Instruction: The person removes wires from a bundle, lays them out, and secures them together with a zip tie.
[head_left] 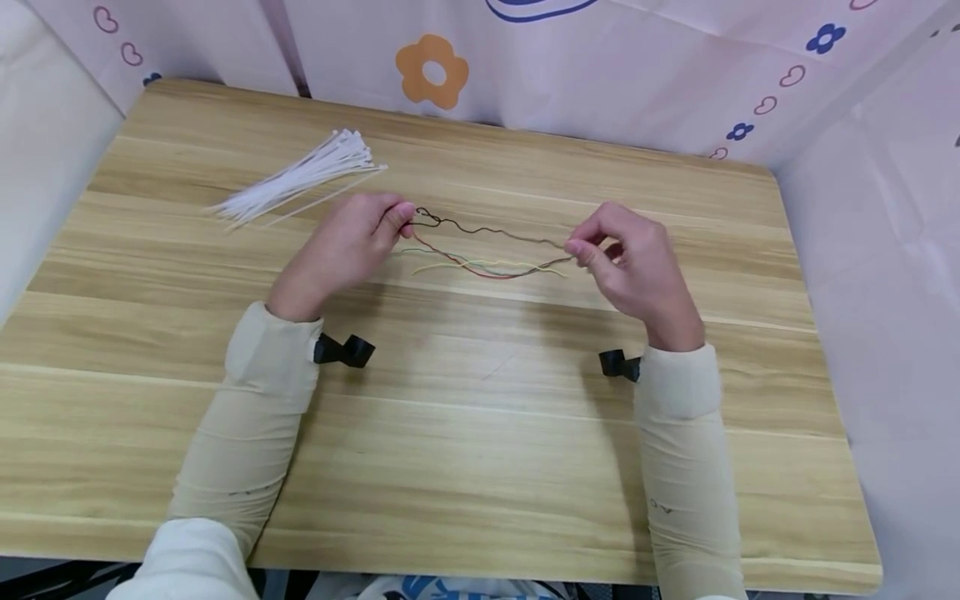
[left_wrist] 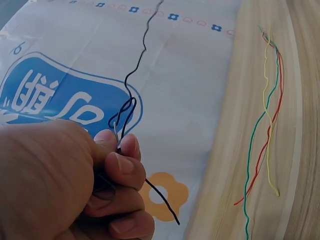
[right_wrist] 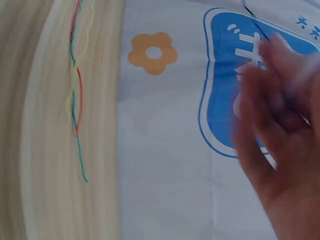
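A thin black wire (head_left: 487, 231) stretches between the two hands above the table. My left hand (head_left: 352, 242) pinches it at a small loop; in the left wrist view the black wire (left_wrist: 145, 47) is looped just above the thumb and fingertips, and a short tail hangs below them. My right hand (head_left: 630, 254) pinches the wire's other end; it is blurred in the right wrist view. Below the black wire, red (left_wrist: 282, 75), green (left_wrist: 251, 145) and yellow (left_wrist: 270, 165) wires lie loosely crossed on the tabletop.
A bundle of white zip ties (head_left: 300, 179) lies at the back left of the wooden table (head_left: 480, 467). Behind the table hangs a printed white cloth (head_left: 600, 83). Black strap pieces (head_left: 356, 351) stick out from both sleeves.
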